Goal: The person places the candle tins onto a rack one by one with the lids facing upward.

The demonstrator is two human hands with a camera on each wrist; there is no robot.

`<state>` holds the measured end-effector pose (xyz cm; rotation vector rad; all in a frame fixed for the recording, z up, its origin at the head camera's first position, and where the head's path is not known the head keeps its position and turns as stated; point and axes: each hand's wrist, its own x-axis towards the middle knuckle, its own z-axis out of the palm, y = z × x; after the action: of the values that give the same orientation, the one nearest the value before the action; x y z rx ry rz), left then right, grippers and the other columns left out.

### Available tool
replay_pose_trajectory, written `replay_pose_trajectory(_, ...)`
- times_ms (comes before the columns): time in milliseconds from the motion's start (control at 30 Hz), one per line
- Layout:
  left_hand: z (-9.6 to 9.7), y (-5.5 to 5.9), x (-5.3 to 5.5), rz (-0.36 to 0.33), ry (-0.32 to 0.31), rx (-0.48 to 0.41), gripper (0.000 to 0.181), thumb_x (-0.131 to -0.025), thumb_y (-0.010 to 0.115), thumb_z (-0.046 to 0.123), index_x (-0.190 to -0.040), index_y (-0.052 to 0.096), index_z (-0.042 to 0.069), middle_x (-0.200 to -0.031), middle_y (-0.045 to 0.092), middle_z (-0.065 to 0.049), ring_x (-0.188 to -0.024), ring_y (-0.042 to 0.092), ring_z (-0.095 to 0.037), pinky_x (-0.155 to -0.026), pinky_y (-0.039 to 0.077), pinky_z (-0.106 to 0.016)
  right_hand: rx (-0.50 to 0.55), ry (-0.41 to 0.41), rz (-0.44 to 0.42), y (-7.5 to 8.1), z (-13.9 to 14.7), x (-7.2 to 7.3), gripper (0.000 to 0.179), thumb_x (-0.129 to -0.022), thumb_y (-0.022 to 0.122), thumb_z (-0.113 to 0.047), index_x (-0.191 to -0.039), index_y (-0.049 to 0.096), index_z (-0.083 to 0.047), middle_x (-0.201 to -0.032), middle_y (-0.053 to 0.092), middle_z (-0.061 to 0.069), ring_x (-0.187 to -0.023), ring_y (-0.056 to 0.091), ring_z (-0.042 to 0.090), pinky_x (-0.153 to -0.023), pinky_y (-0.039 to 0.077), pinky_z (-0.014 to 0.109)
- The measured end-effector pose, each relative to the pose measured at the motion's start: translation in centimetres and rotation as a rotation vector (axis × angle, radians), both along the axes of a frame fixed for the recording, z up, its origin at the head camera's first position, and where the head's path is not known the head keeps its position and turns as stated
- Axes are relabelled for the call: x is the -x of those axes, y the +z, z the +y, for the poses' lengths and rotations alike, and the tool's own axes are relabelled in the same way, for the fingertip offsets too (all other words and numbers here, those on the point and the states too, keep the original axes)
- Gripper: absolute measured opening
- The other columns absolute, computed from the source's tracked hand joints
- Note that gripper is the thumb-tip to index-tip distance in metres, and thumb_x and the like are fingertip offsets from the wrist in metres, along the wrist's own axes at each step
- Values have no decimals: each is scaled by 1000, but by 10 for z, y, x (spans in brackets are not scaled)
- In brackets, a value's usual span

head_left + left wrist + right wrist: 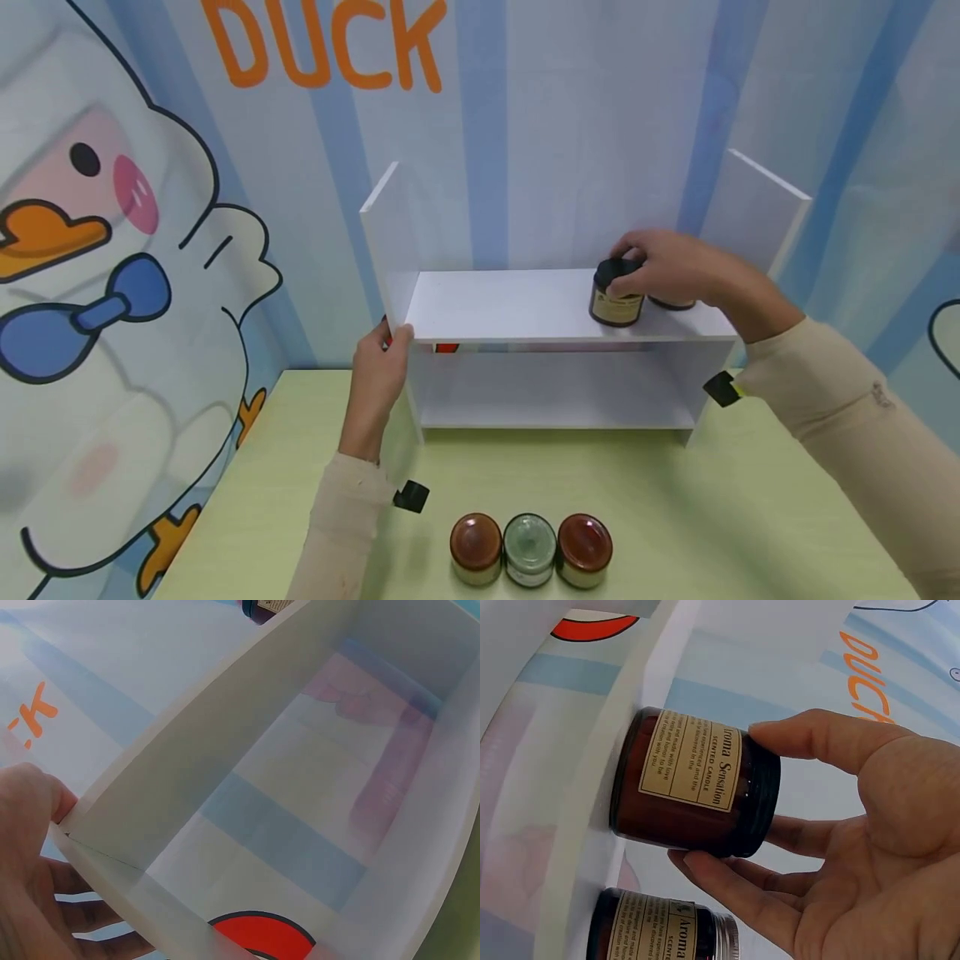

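My right hand [671,265] grips a dark brown scented candle jar [686,780] with a black lid and a cream label, fingers and thumb around its upper part. The jar's base is at the upper board of a white two-tier shelf [495,304], toward the right side. Just right of it stands a second candle jar [656,926] with a silver lid rim, largely hidden by my hand in the head view. My left hand [380,362] holds the shelf's left side panel near the upper board, thumb in front and fingers behind in the left wrist view.
Three candle jars stand in a row on the pale green table [300,467] in front of the shelf: a brown-lidded jar [476,546], a green-lidded jar [530,546] and a red-brown-lidded jar [584,546]. A duck-print backdrop [570,108] hangs behind.
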<state>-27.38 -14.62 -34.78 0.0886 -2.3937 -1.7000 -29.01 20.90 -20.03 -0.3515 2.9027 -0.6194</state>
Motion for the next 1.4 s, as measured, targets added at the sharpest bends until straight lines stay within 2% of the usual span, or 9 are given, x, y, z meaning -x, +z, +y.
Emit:
replay_pose_trajectory(500,-1,-1,2,11,-1,11,60,-103,46,44,-156,42,15,-149,51,-13,-120,50,-30,-100,43,-54,-33,86,-26,8,-1,10,55,-96,66,-26,-147,52,-11,-146,46,28,-128,47,45,-102,40,64)
replay_pose_trajectory(633,-2,-1,2,15,-1,11,60,-103,46,44,-156,42,16,-149,51,-13,-122,51,-30,-100,44,-54,-48,88,-34,9,-2,12,54,-96,64,-26,-148,52,-13,-148,45,26,-130,47,43,-103,40,63)
replay_pose_trajectory(800,-3,0,2,25,1,17,59,-103,46,44,-155,44,17,-144,54,-15,-116,53,-30,-96,46,-53,-61,98,-31,12,-3,14,54,-97,63,-27,-148,52,-12,-149,45,27,-130,47,44,-101,41,63)
replay_pose_trajectory(933,-3,0,2,27,5,22,58,-103,46,44,-155,45,17,-142,56,-15,-113,53,-31,-95,46,-52,-88,96,-19,14,-6,15,55,-97,63,-28,-148,51,-11,-147,46,29,-127,49,44,-99,42,63)
replay_pose_trajectory(1400,-2,0,2,35,0,4,59,-103,48,43,-155,45,15,-148,52,-13,-123,51,-29,-100,44,-54,-144,46,-3,14,-12,20,58,-96,62,-27,-149,49,-6,-147,46,29,-127,49,44,-99,43,61)
